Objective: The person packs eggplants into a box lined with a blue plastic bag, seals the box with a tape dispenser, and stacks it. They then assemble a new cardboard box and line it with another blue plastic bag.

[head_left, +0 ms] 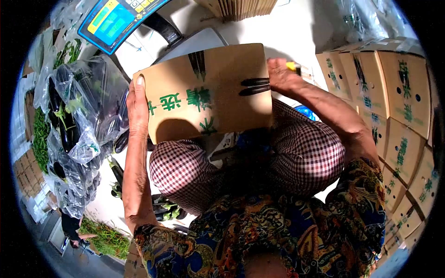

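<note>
A brown cardboard carton [222, 99] with green lettering and black printed eggplants lies across my front, by my knees. My left hand [137, 104] grips its left edge, the thumb pressing on the printed face and the fingers hidden behind. At the carton's upper right edge is my right hand [283, 76], its fingers closed. A small yellow-and-black tool [293, 67] sticks out of that hand; its exact kind is too small to tell. Behind the carton, the grey platform of a scale [208, 37] shows in part.
The scale's blue display [111, 25] stands at upper left. Eggplants [67, 125] in clear plastic bags lie on the left, and loose eggplants [167, 209] lie by my left elbow. Stacked cartons [403, 92] line the right side. Folded cardboard [236, 9] sits at the top.
</note>
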Demonstrator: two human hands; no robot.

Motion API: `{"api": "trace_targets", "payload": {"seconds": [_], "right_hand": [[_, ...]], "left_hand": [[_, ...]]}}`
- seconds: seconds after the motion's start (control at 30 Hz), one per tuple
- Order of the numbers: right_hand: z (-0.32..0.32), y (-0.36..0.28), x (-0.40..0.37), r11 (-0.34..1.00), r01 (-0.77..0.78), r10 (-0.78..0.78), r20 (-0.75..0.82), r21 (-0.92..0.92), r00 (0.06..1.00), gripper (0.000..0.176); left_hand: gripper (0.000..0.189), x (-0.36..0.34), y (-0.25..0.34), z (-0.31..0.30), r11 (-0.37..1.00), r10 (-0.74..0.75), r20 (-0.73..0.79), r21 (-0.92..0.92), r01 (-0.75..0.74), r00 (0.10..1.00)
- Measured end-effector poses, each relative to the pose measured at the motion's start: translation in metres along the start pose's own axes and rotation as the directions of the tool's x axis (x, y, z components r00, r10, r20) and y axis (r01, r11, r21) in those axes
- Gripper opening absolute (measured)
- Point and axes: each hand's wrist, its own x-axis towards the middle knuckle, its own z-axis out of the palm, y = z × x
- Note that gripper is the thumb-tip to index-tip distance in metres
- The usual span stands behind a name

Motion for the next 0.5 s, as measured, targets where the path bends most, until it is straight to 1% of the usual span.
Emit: {"api": "trace_targets", "payload": {"seconds": [0.03, 0.07, 0.13, 0.17, 0.2, 0.23, 0.3, 0.33, 0.37, 0.4, 0.43, 0.47, 0.5], "right_hand": [[0.029, -0.021, 0.0, 0.978, -0.091, 0.078, -0.072, -0.188, 0.994, 0.03], [0.058, -0.041, -0.001, 0.913, -0.198, 0.156, -0.143, -0.356, 0.977, 0.035], [0.079, -0.03, 0.008, 0.796, -0.391, 0.233, -0.362, -0.462, 0.902, 0.035], [0.037, 0.0, -0.001, 0.971, -0.104, 0.1, 0.028, 0.214, 0.995, 0.04], [-0.009, 0.034, -0.01, 0.527, -0.327, -0.051, 0.414, 0.784, 0.909, 0.045], [0.003, 0.041, -0.014, 0.427, -0.479, 0.086, 0.493, 0.767, 0.866, 0.056], [-0.016, 0.068, -0.039, 0.33, -0.514, 0.306, 0.426, 0.791, 0.852, 0.069], [0.0, 0.053, -0.031, 0.136, -0.478, 0.437, 0.38, 0.868, 0.815, 0.068], [-0.023, 0.054, -0.028, -0.295, -0.344, 0.367, 0.438, 0.891, 0.821, 0.068], [-0.046, 0.055, -0.026, -0.781, -0.093, 0.293, 0.493, 0.618, 0.819, 0.071], [-0.068, 0.056, -0.023, -0.964, 0.091, 0.217, 0.544, 0.249, 0.811, 0.078], [-0.072, 0.048, -0.023, -0.99, 0.121, 0.14, 0.553, 0.071, 0.821, 0.078], [-0.073, 0.031, -0.021, -0.996, 0.088, 0.079, 0.537, 0.009, 0.84, 0.077]], "left_hand": [[0.059, -0.002, -0.005, 0.003, 1.0, 0.009, 0.003, -0.024, -0.009, 1.0], [0.059, 0.002, -0.011, 0.003, 0.999, 0.022, -0.014, -0.042, -0.022, 1.0], [0.059, 0.005, -0.021, 0.001, 0.997, 0.038, -0.045, -0.07, -0.042, 0.998], [0.059, 0.005, -0.022, 0.003, 0.996, 0.04, -0.039, -0.073, -0.042, 0.998], [0.059, 0.005, -0.021, 0.004, 0.996, 0.042, -0.034, -0.081, -0.045, 0.999], [0.059, 0.008, -0.021, 0.007, 0.994, 0.049, -0.031, -0.093, -0.052, 0.998], [0.059, 0.002, -0.023, 0.005, 0.993, 0.054, -0.021, -0.102, -0.056, 0.998], [0.058, -0.001, -0.026, 0.004, 0.993, 0.061, -0.019, -0.104, -0.062, 0.998], [0.058, -0.01, -0.03, 0.002, 0.993, 0.059, -0.02, -0.105, -0.061, 0.998], [0.058, -0.019, -0.037, 0.0, 0.993, 0.052, -0.02, -0.106, -0.054, 0.998], [0.058, -0.026, -0.043, -0.002, 0.994, 0.045, -0.017, -0.103, -0.046, 0.999], [0.058, -0.033, -0.051, -0.002, 0.995, 0.03, -0.007, -0.099, -0.03, 1.0], [0.058, -0.042, -0.059, -0.001, 0.996, 0.008, -0.001, -0.094, -0.008, 1.0]]}}
